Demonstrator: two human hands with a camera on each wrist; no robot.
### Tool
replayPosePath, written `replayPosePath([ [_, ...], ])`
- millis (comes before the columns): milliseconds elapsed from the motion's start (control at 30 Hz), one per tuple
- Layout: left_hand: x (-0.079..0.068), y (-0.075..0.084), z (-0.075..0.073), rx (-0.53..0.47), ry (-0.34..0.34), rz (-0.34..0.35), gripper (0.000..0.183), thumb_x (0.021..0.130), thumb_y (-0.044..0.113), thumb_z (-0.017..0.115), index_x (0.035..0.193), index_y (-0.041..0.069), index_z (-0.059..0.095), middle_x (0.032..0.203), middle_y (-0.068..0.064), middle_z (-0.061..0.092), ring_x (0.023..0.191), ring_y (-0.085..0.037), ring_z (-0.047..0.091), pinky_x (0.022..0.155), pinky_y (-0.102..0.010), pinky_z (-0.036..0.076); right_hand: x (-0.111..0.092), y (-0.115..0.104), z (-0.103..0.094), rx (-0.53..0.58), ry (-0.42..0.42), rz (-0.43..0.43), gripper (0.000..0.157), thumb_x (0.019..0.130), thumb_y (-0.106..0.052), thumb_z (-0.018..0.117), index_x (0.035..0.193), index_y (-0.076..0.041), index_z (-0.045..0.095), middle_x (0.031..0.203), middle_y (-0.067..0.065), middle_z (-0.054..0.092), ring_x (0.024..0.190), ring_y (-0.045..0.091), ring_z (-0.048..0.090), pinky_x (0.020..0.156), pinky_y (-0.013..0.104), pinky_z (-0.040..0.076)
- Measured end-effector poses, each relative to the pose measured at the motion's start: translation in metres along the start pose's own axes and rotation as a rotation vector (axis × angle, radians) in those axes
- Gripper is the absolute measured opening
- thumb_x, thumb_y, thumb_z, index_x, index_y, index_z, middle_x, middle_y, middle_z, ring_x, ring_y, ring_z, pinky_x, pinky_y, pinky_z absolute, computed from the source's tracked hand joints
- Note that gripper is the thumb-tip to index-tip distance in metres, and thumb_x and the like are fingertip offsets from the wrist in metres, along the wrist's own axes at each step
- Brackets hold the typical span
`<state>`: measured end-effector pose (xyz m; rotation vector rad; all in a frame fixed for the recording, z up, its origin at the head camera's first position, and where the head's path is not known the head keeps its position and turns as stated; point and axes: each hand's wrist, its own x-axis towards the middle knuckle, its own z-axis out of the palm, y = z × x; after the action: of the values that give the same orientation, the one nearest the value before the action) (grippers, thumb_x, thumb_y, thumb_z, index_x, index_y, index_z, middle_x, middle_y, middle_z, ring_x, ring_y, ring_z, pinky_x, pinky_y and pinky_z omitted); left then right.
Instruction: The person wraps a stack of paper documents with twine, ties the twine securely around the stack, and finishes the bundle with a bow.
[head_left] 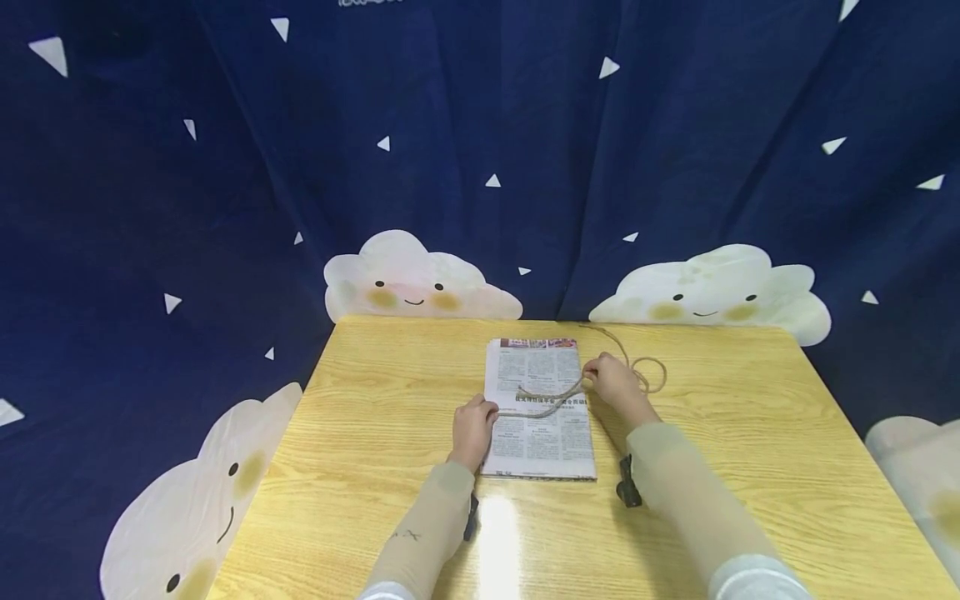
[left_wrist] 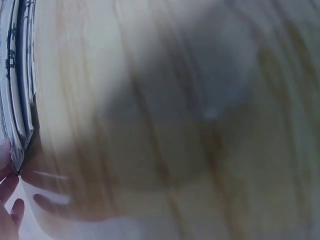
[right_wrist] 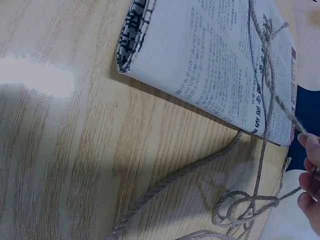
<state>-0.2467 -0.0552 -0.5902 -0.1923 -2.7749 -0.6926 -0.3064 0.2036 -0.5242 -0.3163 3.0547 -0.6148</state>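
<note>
A folded stack of newspaper (head_left: 536,450) lies flat on the wooden table. Tan twine (head_left: 536,415) crosses its top from the left edge to the right, with one short end lying loose on the print. My left hand (head_left: 474,429) grips the stack's left edge, thumb near the twine; in the left wrist view only fingertips (left_wrist: 7,187) show at a corner of the folded layers. My right hand (head_left: 618,383) is just over the stack's right edge and pinches the twine. In the right wrist view, a strand runs taut from the paper to the right fingers (right_wrist: 311,150).
Beyond the right hand, loose twine lies in loops (head_left: 665,375) on the table (head_left: 735,400). Another strand (right_wrist: 160,186) trails from under the stack across the wood. A dark blue curtain (head_left: 450,167) with clouds hangs behind the table's far edge.
</note>
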Motion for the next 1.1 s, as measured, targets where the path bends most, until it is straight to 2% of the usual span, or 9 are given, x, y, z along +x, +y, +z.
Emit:
replayPosePath([
  [100,0.0,0.001,-0.001,-0.005,-0.007,-0.005,0.007,0.078,0.016,0.07,0.083,0.013,0.072,0.073,0.005,0.054,0.064,-0.011,0.054,0.067,-0.028,0.046,0.001,0.0,-0.002,0.055,-0.017,0.012,0.017,0.092,-0.012,0.054,0.094,-0.002,0.067,0.085,0.012,0.051,0.071,0.025,0.052,0.062,0.04,0.047],
  [267,0.001,-0.001,0.001,0.004,-0.006,-0.005,0.006,0.078,0.017,0.07,0.082,0.013,0.072,0.073,0.006,0.052,0.065,-0.011,0.052,0.065,-0.027,0.045,0.003,0.003,-0.014,0.221,-0.039,0.028,0.022,0.095,-0.009,0.045,0.091,0.001,0.063,0.09,0.016,0.056,0.077,0.027,0.049,0.066,0.038,0.042],
  [467,0.001,-0.002,0.004,0.007,-0.03,-0.022,0.007,0.08,0.018,0.069,0.083,0.012,0.071,0.075,0.005,0.051,0.067,-0.012,0.051,0.067,-0.027,0.044,0.005,0.004,-0.028,0.325,-0.169,0.189,0.022,0.085,-0.011,0.038,0.081,0.001,0.056,0.077,0.012,0.049,0.068,0.023,0.039,0.062,0.032,0.036],
  [600,0.002,-0.002,0.004,0.0,-0.04,-0.03,0.007,0.08,0.018,0.068,0.083,0.013,0.071,0.075,0.006,0.049,0.067,-0.011,0.049,0.068,-0.028,0.043,0.003,0.003,-0.029,0.221,-0.192,0.282,0.017,0.079,-0.014,0.039,0.068,-0.007,0.049,0.07,0.007,0.048,0.064,0.021,0.042,0.055,0.029,0.037],
  [733,0.001,-0.003,0.003,-0.01,-0.038,-0.027,0.007,0.08,0.018,0.068,0.082,0.013,0.071,0.075,0.006,0.048,0.066,-0.01,0.049,0.07,-0.029,0.043,0.001,0.001,-0.026,0.086,-0.174,0.322,0.02,0.079,-0.016,0.039,0.059,-0.012,0.041,0.063,0.006,0.047,0.059,0.022,0.045,0.048,0.033,0.037],
  [833,0.001,-0.003,0.003,-0.017,-0.042,-0.028,0.007,0.08,0.018,0.068,0.082,0.012,0.071,0.075,0.005,0.049,0.067,-0.011,0.05,0.071,-0.03,0.043,0.002,0.001,-0.024,0.026,-0.149,0.276,0.023,0.084,-0.015,0.041,0.066,-0.007,0.053,0.072,0.011,0.056,0.067,0.028,0.054,0.052,0.039,0.044],
  [967,0.001,-0.003,0.002,-0.031,-0.031,-0.015,0.006,0.08,0.016,0.068,0.081,0.011,0.071,0.075,0.005,0.049,0.067,-0.012,0.051,0.072,-0.031,0.043,0.004,0.002,-0.026,-0.029,-0.11,0.224,0.02,0.089,-0.013,0.047,0.09,-0.005,0.065,0.093,0.015,0.064,0.082,0.033,0.059,0.062,0.046,0.048],
  [1000,0.0,-0.004,0.002,-0.037,-0.026,-0.012,0.005,0.079,0.016,0.068,0.08,0.011,0.071,0.075,0.005,0.049,0.068,-0.013,0.052,0.073,-0.031,0.043,0.004,0.003,-0.027,-0.044,-0.094,0.215,0.018,0.088,-0.012,0.049,0.091,-0.007,0.066,0.095,0.014,0.064,0.083,0.032,0.059,0.062,0.047,0.048],
  [1100,0.0,-0.005,0.004,-0.042,-0.019,-0.006,0.005,0.079,0.016,0.068,0.079,0.011,0.069,0.076,0.005,0.049,0.068,-0.013,0.053,0.076,-0.033,0.043,0.006,0.004,-0.032,-0.091,-0.064,0.202,0.013,0.083,-0.004,0.049,0.079,-0.008,0.061,0.087,0.012,0.058,0.075,0.029,0.054,0.059,0.045,0.046],
])
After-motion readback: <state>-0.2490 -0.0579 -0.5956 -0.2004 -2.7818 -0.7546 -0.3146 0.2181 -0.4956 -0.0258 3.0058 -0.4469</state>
